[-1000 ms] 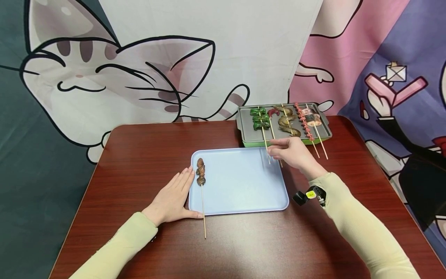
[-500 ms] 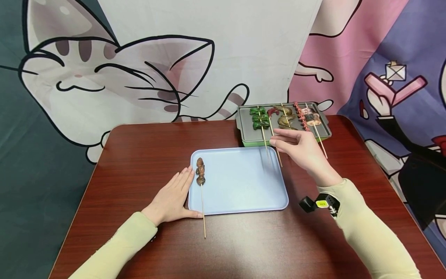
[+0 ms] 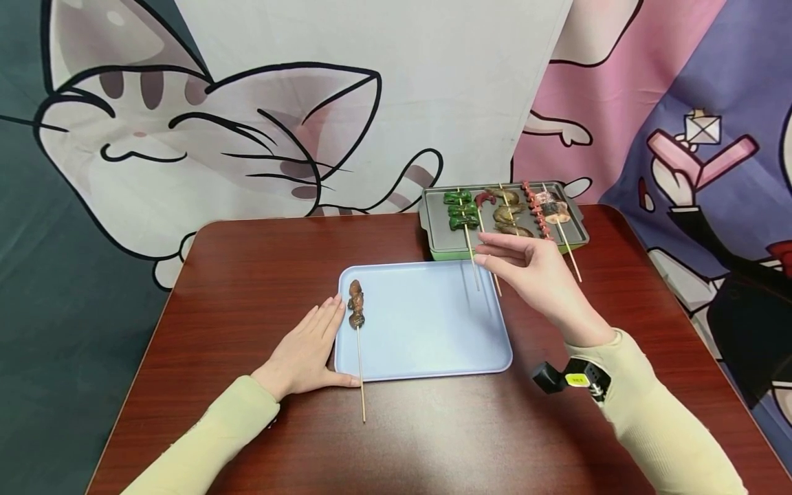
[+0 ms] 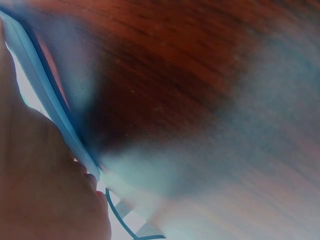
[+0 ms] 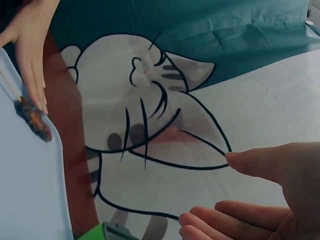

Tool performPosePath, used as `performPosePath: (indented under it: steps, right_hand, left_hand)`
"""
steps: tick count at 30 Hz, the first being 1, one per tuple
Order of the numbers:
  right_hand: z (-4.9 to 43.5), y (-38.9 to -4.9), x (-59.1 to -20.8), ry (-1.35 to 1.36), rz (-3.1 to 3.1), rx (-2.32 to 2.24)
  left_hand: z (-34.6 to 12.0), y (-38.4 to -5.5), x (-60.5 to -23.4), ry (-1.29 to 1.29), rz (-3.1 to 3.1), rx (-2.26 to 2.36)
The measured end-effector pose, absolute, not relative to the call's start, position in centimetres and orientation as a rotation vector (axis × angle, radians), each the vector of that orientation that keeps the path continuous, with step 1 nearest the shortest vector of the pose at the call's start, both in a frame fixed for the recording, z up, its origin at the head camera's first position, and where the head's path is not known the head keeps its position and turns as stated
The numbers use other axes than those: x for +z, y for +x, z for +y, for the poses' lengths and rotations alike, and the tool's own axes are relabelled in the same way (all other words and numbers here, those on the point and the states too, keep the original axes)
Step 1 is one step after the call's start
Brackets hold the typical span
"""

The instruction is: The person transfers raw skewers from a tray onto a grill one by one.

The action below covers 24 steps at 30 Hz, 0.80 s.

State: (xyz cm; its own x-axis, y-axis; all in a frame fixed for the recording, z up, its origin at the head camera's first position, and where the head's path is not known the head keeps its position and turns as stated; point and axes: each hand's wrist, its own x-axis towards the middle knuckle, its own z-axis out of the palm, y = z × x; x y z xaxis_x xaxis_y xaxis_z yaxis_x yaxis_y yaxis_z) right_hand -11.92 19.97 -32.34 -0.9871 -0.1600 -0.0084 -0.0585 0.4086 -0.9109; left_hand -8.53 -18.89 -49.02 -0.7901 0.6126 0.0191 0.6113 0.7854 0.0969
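My left hand [image 3: 306,347] lies with straight fingers along the left edge of a light blue tray [image 3: 427,323]. Its thumb touches the tray's near left corner, by the stick of a brown meat skewer [image 3: 356,302] lying on the tray. My right hand [image 3: 544,278] hovers at the tray's far right corner, beside the sticks of a green pepper skewer [image 3: 461,210] and a dark red skewer [image 3: 484,199]. In the right wrist view the thumb and fingers of this right hand [image 5: 265,195] are spread apart with nothing between them. The left wrist view shows mostly blurred table.
A grey grill tray with a green base [image 3: 436,230] stands at the back right. It also bears a brownish skewer [image 3: 506,214], a pink skewer [image 3: 535,206] and one with thick pale and dark pieces [image 3: 555,210]. Several sticks overhang its front. Dark red wooden table [image 3: 272,261] surrounds both trays.
The right hand's fingers have spread apart near the skewer sticks, and its wrist has shifted right and toward the person. Left hand, blue tray and skewers have stayed put.
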Motion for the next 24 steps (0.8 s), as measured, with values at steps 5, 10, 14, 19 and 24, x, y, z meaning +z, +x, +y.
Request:
performPosePath:
  steps: [5,10,14,19,24]
  right_hand:
    - [19.4,-11.5,-32.8,-0.242,2.52,-1.647]
    - [18.7,-11.1,-33.9,-0.264,2.461,-1.645]
    - [18.2,-10.9,-34.7,-0.262,2.429,-1.626]
    - [17.3,-10.6,-35.9,-0.297,2.379,-1.628]
    - [16.6,-10.5,-37.4,-0.3,2.325,-1.609]
  left_hand:
    - [-18.8,-8.4,-48.6,1.033,2.964,0.201]
    - [-18.6,-8.3,-48.1,1.027,2.961,0.197]
    - [-18.6,-8.3,-47.9,1.006,2.943,0.174]
    - [-18.5,-8.3,-47.8,1.008,2.943,0.182]
    - [-18.6,-8.3,-48.0,1.013,2.954,0.196]
